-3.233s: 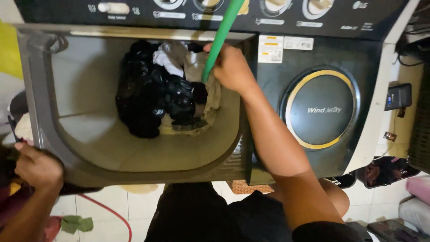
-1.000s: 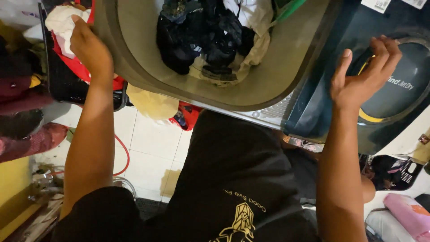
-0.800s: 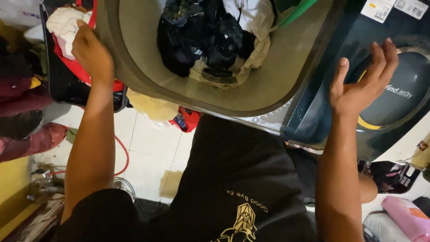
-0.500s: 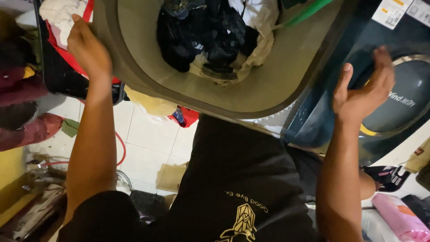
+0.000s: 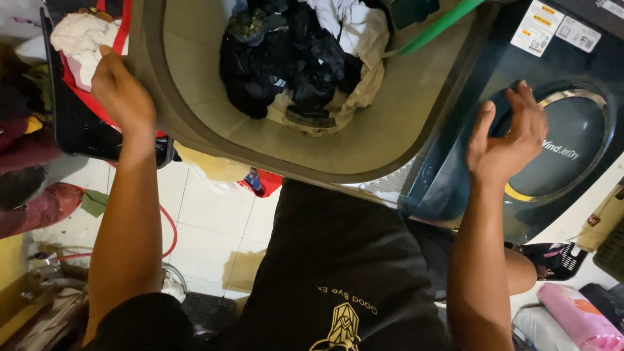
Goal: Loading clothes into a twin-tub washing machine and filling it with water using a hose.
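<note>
My left hand [image 5: 120, 91] reaches into a black laundry basket [image 5: 78, 123] at the upper left and rests on a white cloth [image 5: 81, 39] lying over red fabric. Whether the fingers grip the cloth is hidden. My right hand [image 5: 504, 140] hovers with curled, parted fingers over the dark lid [image 5: 565, 149] of the spin tub, holding nothing. Between my arms is the open grey wash tub [image 5: 390, 140] with a heap of black and white clothes [image 5: 299, 58] inside. A green hose [image 5: 442, 26] slants into the tub from the upper right.
White floor tiles [image 5: 208, 227] lie below the machine, with a red hose [image 5: 170, 227], a yellow and a red item [image 5: 260, 182] under the tub edge, and dark red clothes [image 5: 32, 208] at the left. Pink fabric [image 5: 578, 318] lies at the lower right.
Earlier my right hand held the green hose in the tub. Since then my view turned down and left, my left hand went to the white cloth, and my right hand's fingers have curled inward.
</note>
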